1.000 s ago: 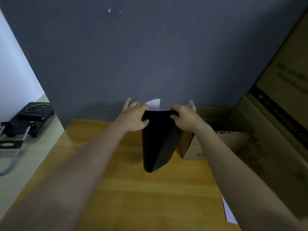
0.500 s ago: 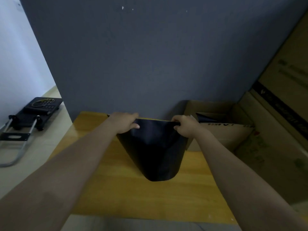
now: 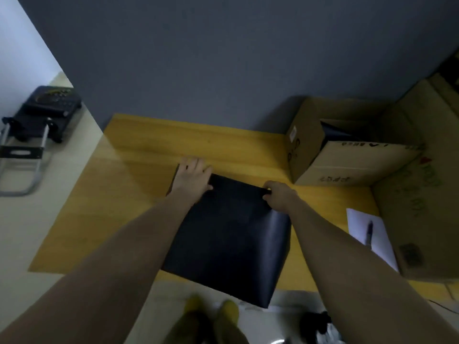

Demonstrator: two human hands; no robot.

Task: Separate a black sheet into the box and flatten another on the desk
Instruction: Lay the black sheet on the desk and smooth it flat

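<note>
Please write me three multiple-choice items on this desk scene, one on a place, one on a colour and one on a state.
1. Where does the open box stand?
A. at the desk's far right corner
B. on the floor at the left
C. under the desk

2. What colour is the sheet under the hands?
A. white
B. black
C. yellow

3. How does the left hand meet the sheet?
A. it is clear of the sheet
B. it holds the sheet up in the air
C. it lies open and flat on the far left corner

Answers:
1. A: the box sits on the wooden desk against the wall, right of the hands.
2. B: the sheet is dark black against the yellow wood.
3. C: its fingers are spread on the corner, while the right hand has its grip on the far right edge.
</note>
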